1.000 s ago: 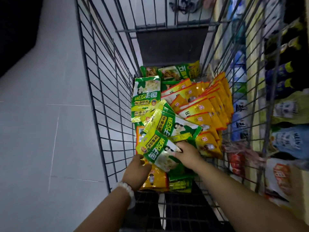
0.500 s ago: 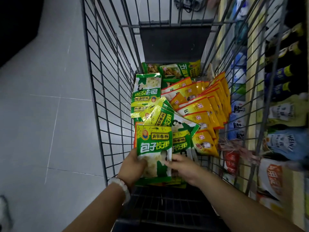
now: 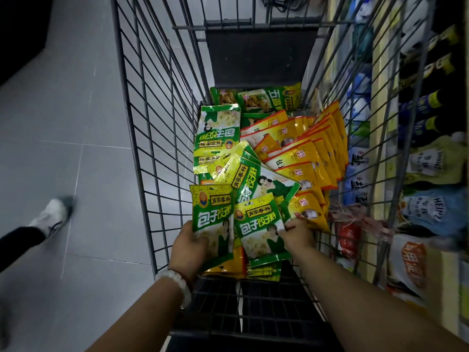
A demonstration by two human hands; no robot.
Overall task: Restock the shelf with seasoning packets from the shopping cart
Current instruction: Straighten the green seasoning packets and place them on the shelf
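Observation:
Both my hands reach down into a grey wire shopping cart (image 3: 152,138). My left hand (image 3: 189,246), with a white bead bracelet at the wrist, holds a green and yellow seasoning packet (image 3: 212,212) upright by its lower left edge. My right hand (image 3: 298,235) pinches the right edge of a second green packet (image 3: 258,224) beside the first. More green packets (image 3: 218,133) lie behind them, and a fanned stack of orange-yellow packets (image 3: 304,153) fills the cart's right side.
The store shelf (image 3: 380,174) runs along the right of the cart, holding pouches and dark bottles (image 3: 431,105). Grey floor tiles lie to the left, where another person's leg and white shoe (image 3: 48,217) show. The cart's dark child-seat panel (image 3: 258,52) closes the far end.
The packets I held together are now split: one in the left hand, a second drawn out to the right by my right hand. A white shoe has stepped further into view at left.

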